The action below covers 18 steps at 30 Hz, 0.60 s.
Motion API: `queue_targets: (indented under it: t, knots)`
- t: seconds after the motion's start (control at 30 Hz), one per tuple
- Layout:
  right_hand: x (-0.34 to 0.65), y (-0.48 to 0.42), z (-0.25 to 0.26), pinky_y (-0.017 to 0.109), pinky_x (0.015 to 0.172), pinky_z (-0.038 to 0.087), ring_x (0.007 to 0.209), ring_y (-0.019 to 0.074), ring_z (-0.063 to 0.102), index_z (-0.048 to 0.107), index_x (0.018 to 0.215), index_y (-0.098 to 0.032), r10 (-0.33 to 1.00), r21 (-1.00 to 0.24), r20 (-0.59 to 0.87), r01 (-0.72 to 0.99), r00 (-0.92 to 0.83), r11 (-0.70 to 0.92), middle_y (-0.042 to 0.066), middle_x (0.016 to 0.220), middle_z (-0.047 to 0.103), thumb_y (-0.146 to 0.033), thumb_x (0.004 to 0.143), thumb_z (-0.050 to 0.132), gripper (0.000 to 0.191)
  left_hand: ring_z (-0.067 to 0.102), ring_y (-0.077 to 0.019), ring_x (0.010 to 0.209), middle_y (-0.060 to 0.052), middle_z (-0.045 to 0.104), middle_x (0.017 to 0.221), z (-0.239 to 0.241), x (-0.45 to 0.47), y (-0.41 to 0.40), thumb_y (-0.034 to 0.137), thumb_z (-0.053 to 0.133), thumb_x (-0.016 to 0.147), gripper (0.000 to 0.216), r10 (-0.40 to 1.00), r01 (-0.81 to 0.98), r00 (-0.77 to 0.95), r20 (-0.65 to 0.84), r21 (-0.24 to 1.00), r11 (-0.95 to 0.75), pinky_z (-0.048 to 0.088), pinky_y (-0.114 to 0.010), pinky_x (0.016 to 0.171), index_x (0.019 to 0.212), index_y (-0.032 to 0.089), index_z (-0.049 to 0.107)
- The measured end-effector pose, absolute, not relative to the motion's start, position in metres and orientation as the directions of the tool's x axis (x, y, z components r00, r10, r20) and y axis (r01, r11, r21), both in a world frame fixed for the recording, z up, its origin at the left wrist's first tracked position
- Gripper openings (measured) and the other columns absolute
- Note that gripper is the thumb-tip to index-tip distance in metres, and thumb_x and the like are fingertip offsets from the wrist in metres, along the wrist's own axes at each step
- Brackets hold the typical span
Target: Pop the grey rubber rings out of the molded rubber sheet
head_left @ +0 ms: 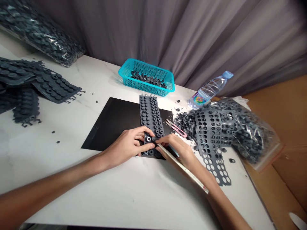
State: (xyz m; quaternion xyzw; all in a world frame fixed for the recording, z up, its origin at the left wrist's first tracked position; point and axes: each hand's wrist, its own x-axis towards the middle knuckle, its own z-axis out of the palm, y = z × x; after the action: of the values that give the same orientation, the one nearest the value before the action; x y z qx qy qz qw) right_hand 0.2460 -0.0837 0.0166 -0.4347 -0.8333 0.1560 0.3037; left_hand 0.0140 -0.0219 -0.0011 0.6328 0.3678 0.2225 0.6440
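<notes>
A strip of dark grey rubber parts, with rows of round ring-shaped pieces, lies on a black mat. My left hand grips the near end of this strip between thumb and fingers, lifting a bit of it. Closed around a long, thin off-white tool, my right hand brings the tool's tip against the strip beside my left fingertips. The tool's exact kind is unclear, and my fingers hide part of the strip's near end. Pink-handled thread snips rest just beyond my right hand.
A turquoise basket at the back holds small dark parts. To the right are a water bottle, loose parts, a punched-out rubber sheet and a filled plastic bag. More rubber sheets and another bag occupy the left.
</notes>
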Motion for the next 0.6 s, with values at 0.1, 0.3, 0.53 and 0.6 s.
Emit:
queue_targets:
  t: [0.1, 0.3, 0.53, 0.6]
  knots:
    - [0.2453, -0.0847, 0.0171, 0.034, 0.082, 0.055, 0.091, 0.0209, 0.068, 0.062, 0.124, -0.022, 0.837, -0.519, 0.334, 0.657, -0.434, 0.547, 0.007, 0.104, 0.074, -0.022, 0.103, 0.062, 0.021, 0.05, -0.0084, 0.057, 0.003, 0.061, 0.081, 0.0001, 0.0137, -0.0222, 0.039, 0.075, 0.089, 0.033, 0.75, 0.18, 0.632, -0.194, 0.978, 0.101, 0.042, -0.019, 0.051, 0.116, 0.023, 0.066]
    - [0.2442, -0.0854, 0.017, 0.038, 0.083, 0.054, 0.094, 0.023, 0.065, 0.06, 0.132, -0.021, 0.827, -0.426, 0.311, 0.709, -0.469, 0.562, 0.009, 0.107, 0.072, -0.023, 0.108, 0.054, 0.025, 0.05, -0.0088, 0.057, 0.005, 0.058, 0.075, 0.0004, 0.0143, -0.0224, 0.039, 0.076, 0.089, 0.032, 0.751, 0.178, 0.631, -0.194, 0.979, 0.103, 0.042, -0.019, 0.052, 0.115, 0.023, 0.067]
    - [0.2405, -0.0837, 0.0123, 0.04, 0.082, 0.056, 0.099, 0.0258, 0.064, 0.057, 0.13, -0.018, 0.802, -0.306, 0.34, 0.748, -0.492, 0.589, 0.012, 0.112, 0.071, -0.022, 0.108, 0.053, 0.023, 0.056, -0.011, 0.063, 0.003, 0.059, 0.077, 0.0037, 0.0128, -0.0211, 0.047, 0.072, 0.092, 0.034, 0.732, 0.164, 0.655, -0.186, 0.981, 0.103, 0.047, -0.02, 0.058, 0.116, 0.023, 0.067]
    - [0.2405, -0.0826, 0.0089, 0.039, 0.081, 0.056, 0.097, 0.0251, 0.064, 0.057, 0.128, -0.018, 0.791, -0.293, 0.361, 0.745, -0.495, 0.6, 0.012, 0.11, 0.071, -0.02, 0.107, 0.053, 0.021, 0.056, -0.0112, 0.062, 0.004, 0.057, 0.075, 0.0032, 0.0124, -0.0206, 0.044, 0.069, 0.094, 0.032, 0.728, 0.159, 0.661, -0.182, 0.982, 0.101, 0.05, -0.022, 0.059, 0.117, 0.022, 0.066]
